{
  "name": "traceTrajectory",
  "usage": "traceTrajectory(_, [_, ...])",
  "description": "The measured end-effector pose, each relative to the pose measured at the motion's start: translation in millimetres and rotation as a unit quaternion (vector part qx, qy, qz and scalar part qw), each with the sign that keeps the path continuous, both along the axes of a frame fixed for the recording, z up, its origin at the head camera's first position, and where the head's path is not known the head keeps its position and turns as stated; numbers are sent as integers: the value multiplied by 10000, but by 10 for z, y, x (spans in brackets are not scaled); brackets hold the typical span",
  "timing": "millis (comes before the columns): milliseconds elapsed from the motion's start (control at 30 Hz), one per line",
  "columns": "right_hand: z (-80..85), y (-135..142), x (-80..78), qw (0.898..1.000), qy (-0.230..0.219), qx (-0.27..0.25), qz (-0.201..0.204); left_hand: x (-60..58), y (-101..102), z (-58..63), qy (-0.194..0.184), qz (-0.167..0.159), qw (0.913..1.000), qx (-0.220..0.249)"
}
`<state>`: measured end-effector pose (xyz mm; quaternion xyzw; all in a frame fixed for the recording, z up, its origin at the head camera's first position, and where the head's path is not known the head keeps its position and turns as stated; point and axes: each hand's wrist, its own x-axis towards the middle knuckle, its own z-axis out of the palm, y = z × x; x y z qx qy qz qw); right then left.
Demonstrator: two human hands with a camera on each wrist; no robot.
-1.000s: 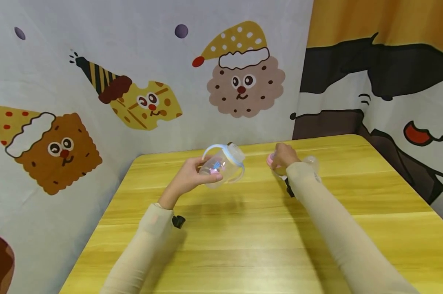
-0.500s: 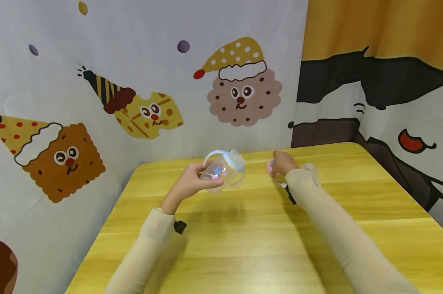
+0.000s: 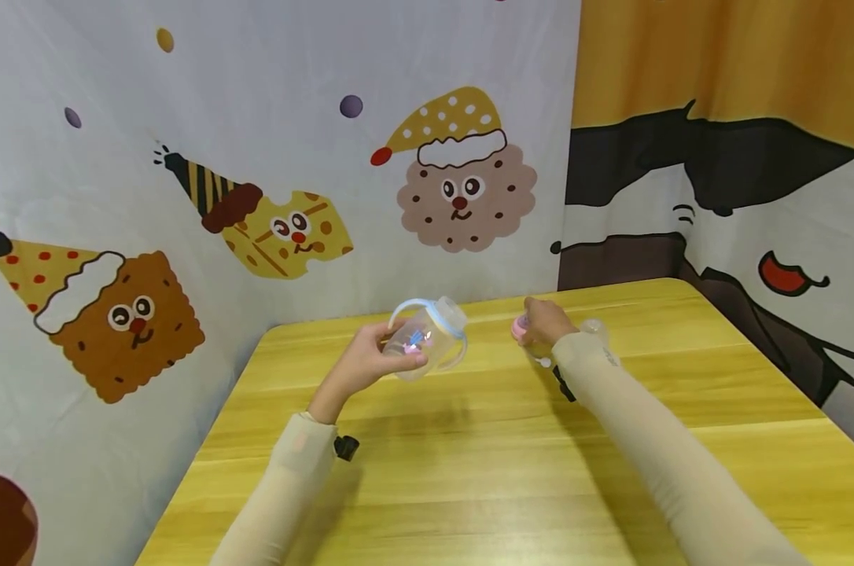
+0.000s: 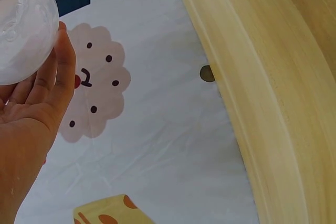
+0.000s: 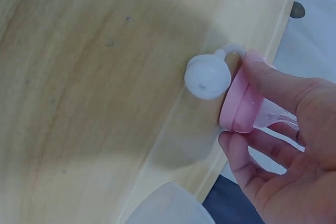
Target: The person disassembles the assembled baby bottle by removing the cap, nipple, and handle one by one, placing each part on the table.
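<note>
My left hand (image 3: 362, 365) grips a clear baby bottle (image 3: 420, 343) with a pale blue collar and two side handles, tilted and raised above the table. Its round base (image 4: 23, 35) faces the left wrist camera. With thumb and fingers, my right hand (image 3: 549, 321) pinches a pink bottle lid (image 5: 241, 100) near the far table edge. A translucent piece on the lid points toward the palm. From its other side a short straw runs to a white ball (image 5: 207, 77). A clear dome cover (image 3: 594, 327) stands beside the right wrist, partly hidden by the sleeve.
The wood-grain table (image 3: 427, 472) ends at the back against a fabric wall (image 3: 292, 79) printed with cartoon snacks. A small black wrist camera (image 3: 345, 447) sits on the left cuff.
The head view has tipped slightly upward, so the scene sits lower. Both hands keep their holds on the bottle and the lid with hardly any movement.
</note>
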<state>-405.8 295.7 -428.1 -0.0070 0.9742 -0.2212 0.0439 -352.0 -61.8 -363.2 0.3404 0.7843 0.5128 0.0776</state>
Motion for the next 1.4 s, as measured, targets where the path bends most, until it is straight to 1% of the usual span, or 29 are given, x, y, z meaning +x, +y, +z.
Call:
traceTrajectory(100, [-29,4,6,9996,84,237,124,18,-5,2,-63,3,9999,83])
traceTrajectory(167, [-37,16,17,9992,81,365,158,24,-2,12,-38,21,9999,112])
traceTrajectory(300, [-17,23,48,9969,183,768,40,25,2,34,76,50,9999,146])
traceTrajectory(400, [61,-28,91,9925,517,1110,-47,26,-12,34,137,106,9998,130])
traceTrajectory(467, [121,-63,124,9892,776,1239,-61,21,-7,27,121,102,9998,127])
traceTrajectory(600, [263,-156,209,9842,1195,1296,148,11,-4,27,138,79,9998,144])
traceTrajectory(667, [334,-196,261,9823,1387,1226,277,-1,-2,32,188,48,9996,181])
traceTrajectory(833, [502,-277,421,9787,1816,788,541,-30,14,60,288,28,9994,203])
traceTrajectory(900, [559,-304,489,9771,1959,471,678,-37,25,74,324,45,9993,194])
traceTrajectory(967, [609,-330,559,9761,2004,16,839,-35,29,89,354,59,9992,196])
traceTrajectory(1067, [640,-352,651,9722,1928,-770,1081,-34,37,101,399,102,9990,196])
traceTrajectory(1133, [635,-362,707,9674,1806,-1284,1227,-32,45,105,392,121,9990,197])
traceTrajectory(1200, [621,-381,759,9615,1695,-1665,1381,-29,58,115,402,156,9989,203])
traceTrajectory(1267, [607,-414,808,9549,1567,-1975,1568,-28,72,132,385,159,9988,239])
traceTrajectory(1400, [549,-506,885,9493,1364,-2121,1876,-27,100,167,382,157,9988,262])
